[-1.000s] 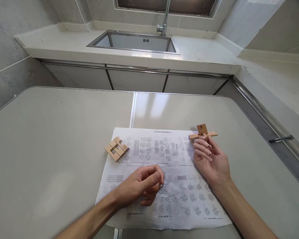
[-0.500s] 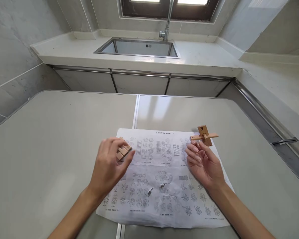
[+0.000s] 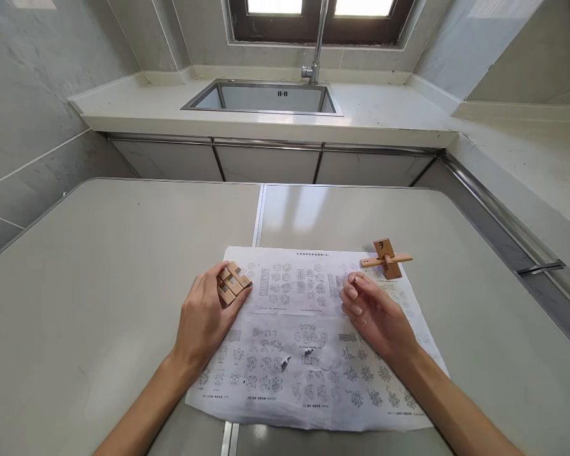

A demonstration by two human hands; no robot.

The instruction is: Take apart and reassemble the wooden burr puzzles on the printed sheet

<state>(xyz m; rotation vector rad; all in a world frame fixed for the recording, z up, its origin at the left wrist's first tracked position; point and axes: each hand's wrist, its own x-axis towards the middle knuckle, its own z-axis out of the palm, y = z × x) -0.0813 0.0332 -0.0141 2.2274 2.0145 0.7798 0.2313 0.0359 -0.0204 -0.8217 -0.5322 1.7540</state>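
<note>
My left hand (image 3: 204, 316) is closed round several notched wooden puzzle pieces (image 3: 234, 283) lying side by side, thumb on the near edge and fingers on the far edge. Over the right part of a printed diagram sheet (image 3: 285, 320), my right hand (image 3: 373, 307) has its thumb and fingertips drawn together, palm partly turned up. Whatever is between those fingertips, if anything, cannot be made out. Just beyond it stands a crossed wooden assembly (image 3: 391, 269), made of a flat piece with a dark mark and a bar through it; the right hand is apart from it.
The sheet is creased, with small tears near its middle, and lies across the seam (image 3: 259, 215) of a pale folding table (image 3: 137, 253). Behind the table are a counter (image 3: 384, 104), a sink (image 3: 266, 98) and a tap (image 3: 316, 57). A metal rail (image 3: 503, 215) runs along the right side.
My left fingers have shifted to the edges of the wooden pieces, showing more of them. My right hand has moved slightly left, away from the crossed assembly, with its fingertips drawn closer together.
</note>
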